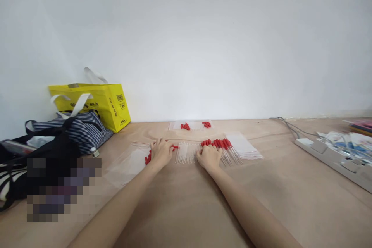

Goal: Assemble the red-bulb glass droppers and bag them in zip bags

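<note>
Reaches over red pieces (148, 159) with left hand (161, 153), left of centre; curls right hand (209, 156) against red-tipped sticks (227, 144), right of centre; cannot tell either grip; needs light touch for even spacing.

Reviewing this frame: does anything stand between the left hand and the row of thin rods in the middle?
Only a small red piece, by the fingers of the left hand, on the side facing the thin rods. Nothing else visible stands in between.
</note>
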`<action>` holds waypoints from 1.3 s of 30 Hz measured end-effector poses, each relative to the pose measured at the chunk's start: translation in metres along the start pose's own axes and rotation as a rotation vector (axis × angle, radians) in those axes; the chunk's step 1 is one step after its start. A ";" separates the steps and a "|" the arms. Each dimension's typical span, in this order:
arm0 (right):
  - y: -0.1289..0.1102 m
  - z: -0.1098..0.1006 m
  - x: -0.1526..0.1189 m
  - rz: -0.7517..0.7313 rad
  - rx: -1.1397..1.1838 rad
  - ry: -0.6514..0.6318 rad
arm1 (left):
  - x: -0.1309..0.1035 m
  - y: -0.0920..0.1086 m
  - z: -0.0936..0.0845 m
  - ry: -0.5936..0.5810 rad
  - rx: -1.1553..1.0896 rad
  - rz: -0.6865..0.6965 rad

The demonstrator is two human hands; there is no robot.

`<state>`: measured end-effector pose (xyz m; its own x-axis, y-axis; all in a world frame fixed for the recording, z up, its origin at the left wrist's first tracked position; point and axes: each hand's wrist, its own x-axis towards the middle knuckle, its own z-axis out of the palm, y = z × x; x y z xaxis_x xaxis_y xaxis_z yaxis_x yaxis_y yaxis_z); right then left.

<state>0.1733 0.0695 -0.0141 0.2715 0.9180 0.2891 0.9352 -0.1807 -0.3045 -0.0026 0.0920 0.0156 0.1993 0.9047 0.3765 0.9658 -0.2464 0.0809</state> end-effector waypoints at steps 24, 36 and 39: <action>0.018 -0.013 -0.007 -0.132 0.109 0.011 | -0.006 0.010 -0.010 0.010 -0.204 -0.050; 0.065 -0.019 -0.076 -0.746 0.426 0.016 | -0.087 0.032 0.004 -0.053 -0.587 0.090; 0.056 -0.019 -0.078 -0.742 0.428 0.012 | -0.086 0.031 0.002 -0.039 -0.614 0.088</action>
<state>0.2093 -0.0191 -0.0364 -0.3720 0.7417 0.5581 0.7061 0.6164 -0.3486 0.0110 0.0076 -0.0158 0.2909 0.8813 0.3725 0.6763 -0.4648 0.5714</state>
